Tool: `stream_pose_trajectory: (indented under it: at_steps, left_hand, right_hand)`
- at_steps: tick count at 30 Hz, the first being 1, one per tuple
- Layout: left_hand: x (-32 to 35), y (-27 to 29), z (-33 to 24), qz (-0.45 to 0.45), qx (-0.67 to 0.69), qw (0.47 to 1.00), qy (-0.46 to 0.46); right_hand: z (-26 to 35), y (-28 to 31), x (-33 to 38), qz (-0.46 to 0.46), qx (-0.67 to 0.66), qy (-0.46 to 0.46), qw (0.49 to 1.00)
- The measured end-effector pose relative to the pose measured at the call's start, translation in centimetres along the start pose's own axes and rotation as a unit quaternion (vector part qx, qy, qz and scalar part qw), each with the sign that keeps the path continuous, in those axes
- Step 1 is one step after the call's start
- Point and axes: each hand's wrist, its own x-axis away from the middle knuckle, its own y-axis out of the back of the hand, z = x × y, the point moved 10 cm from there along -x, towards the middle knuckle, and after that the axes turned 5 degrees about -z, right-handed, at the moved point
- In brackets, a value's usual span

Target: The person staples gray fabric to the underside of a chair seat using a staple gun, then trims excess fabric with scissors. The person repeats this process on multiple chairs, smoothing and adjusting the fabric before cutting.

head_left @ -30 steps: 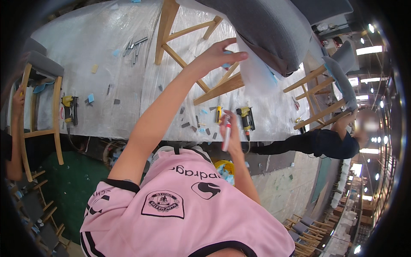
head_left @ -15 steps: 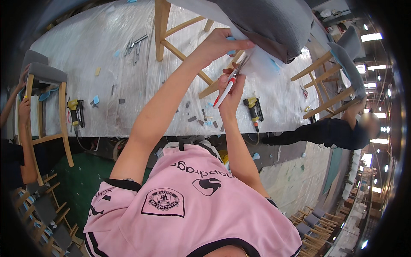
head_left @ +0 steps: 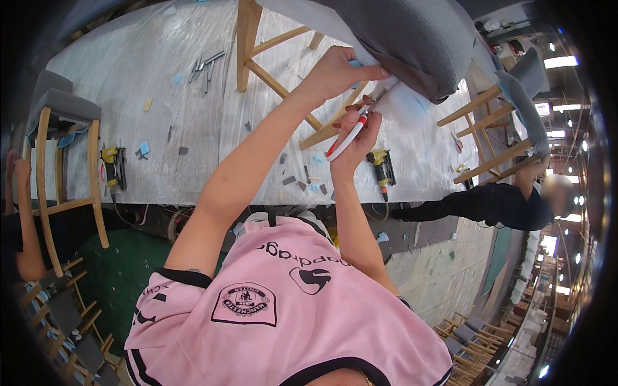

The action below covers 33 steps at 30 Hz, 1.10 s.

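Observation:
A grey upholstered chair (head_left: 418,38) with pale wooden legs rests on the plastic-covered table in front of me. My left hand (head_left: 340,72) pinches the edge of the white lining (head_left: 400,103) hanging from its underside, beside a bit of blue foam. Close below, my right hand (head_left: 358,136) grips scissors (head_left: 347,143) with red and white handles. Their blades point up at the lining, and the tips are partly hidden by it. Whether the blades are apart I cannot tell.
Yellow-and-black staple guns (head_left: 381,168) lie near the table's front edge. Metal strips (head_left: 207,69) and foam scraps (head_left: 143,149) are scattered on the plastic sheet (head_left: 212,135). Another chair (head_left: 67,112) stands at left beside a co-worker's arm. A person (head_left: 515,199) handles a chair (head_left: 496,119) at right.
My right hand has moved up and right, bringing the scissor blades into the lining. My left hand has shifted slightly right. The left co-worker's hands have moved away from the chair's seat.

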Motion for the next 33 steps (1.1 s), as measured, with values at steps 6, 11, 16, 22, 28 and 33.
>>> stream_pose_trajectory:
  at_steps: [6,11,16,22,28,33]
  left_hand:
    - [-0.3,0.1,0.7,0.000,0.005,1.000,-0.003]
    - [0.1,0.0,0.7,0.001,-0.021,1.000,0.010]
    - [2.3,-0.3,1.2,-0.030,0.035,0.999,-0.002]
    - [6.1,-4.8,1.9,-0.108,0.162,0.981,-0.003]
    - [6.0,-5.2,2.0,-0.121,0.168,0.978,0.019]
    - [8.7,-1.6,6.2,-0.164,0.034,0.986,-0.010]
  right_hand:
    - [-0.7,-0.3,0.3,0.005,-0.017,0.013,1.000]
    - [-1.1,0.5,0.7,0.012,-0.008,0.003,1.000]
    - [-2.6,3.2,2.6,0.011,0.061,-0.050,0.997]
    - [-7.8,10.2,9.3,0.013,0.067,-0.203,0.977]
    - [-9.4,15.9,11.7,-0.038,0.045,-0.238,0.970]
    - [-10.0,18.8,11.6,-0.062,0.027,-0.263,0.962]
